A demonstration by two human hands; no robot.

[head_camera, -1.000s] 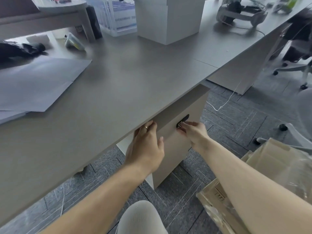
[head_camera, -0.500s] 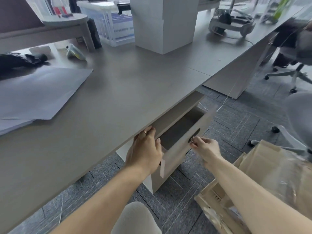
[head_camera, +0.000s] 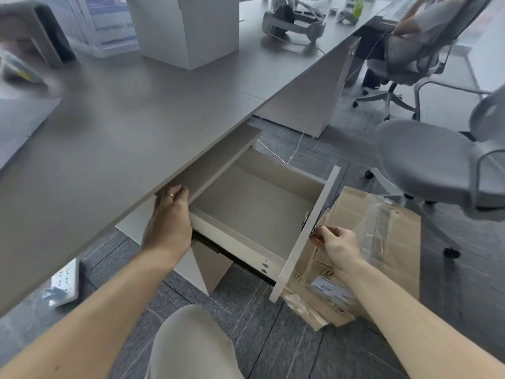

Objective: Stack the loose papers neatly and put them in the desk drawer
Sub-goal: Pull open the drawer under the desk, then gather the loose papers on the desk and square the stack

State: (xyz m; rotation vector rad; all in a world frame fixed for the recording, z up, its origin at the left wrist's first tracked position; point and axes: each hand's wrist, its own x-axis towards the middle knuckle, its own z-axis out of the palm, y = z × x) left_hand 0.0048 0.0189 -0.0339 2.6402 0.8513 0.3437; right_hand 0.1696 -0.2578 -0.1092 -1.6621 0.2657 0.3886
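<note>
The beige desk drawer [head_camera: 254,206] stands pulled far out from under the grey desk [head_camera: 123,127], and its inside holds nothing. My right hand [head_camera: 337,246] pinches the small metal key in the lock [head_camera: 314,232] on the drawer front. My left hand [head_camera: 169,222] grips the desk's front edge beside the drawer. The loose white papers [head_camera: 19,124] lie on the desk at the far left, blurred and partly cut off by the frame edge.
Flattened cardboard with plastic wrap [head_camera: 379,242] lies on the floor right behind the drawer front. A grey office chair [head_camera: 426,162] stands to the right. A white box [head_camera: 188,28] and a headset [head_camera: 292,20] sit at the back of the desk. A power strip [head_camera: 65,283] lies under it.
My right hand has pulled the drawer from shut to far out by the key. My left hand has stayed on the desk edge. My view has swung right, away from the papers.
</note>
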